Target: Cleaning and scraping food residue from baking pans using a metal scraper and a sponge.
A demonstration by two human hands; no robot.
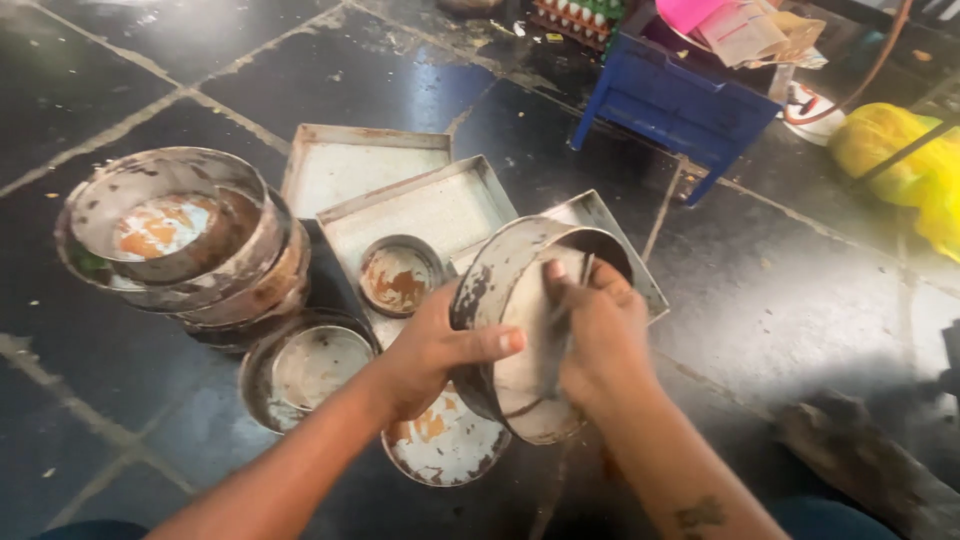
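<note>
Head view: both hands, left hand (432, 345) and right hand (600, 340), grip a round tin (500, 300).

Three rectangular metal trays (365, 165); about seven round tins (400, 275), stacked ones (185, 235) hard to separate; one blue crate (680, 100); one yellow bag (900, 160).

Stacked tins (185, 245) crowd the left; dark floor (790, 290) lies open rightward.

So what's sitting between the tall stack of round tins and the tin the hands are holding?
In the head view, a small round tin with rusty patches lies between the stack of round tins and the held tin, resting in a rectangular metal tray.
</note>
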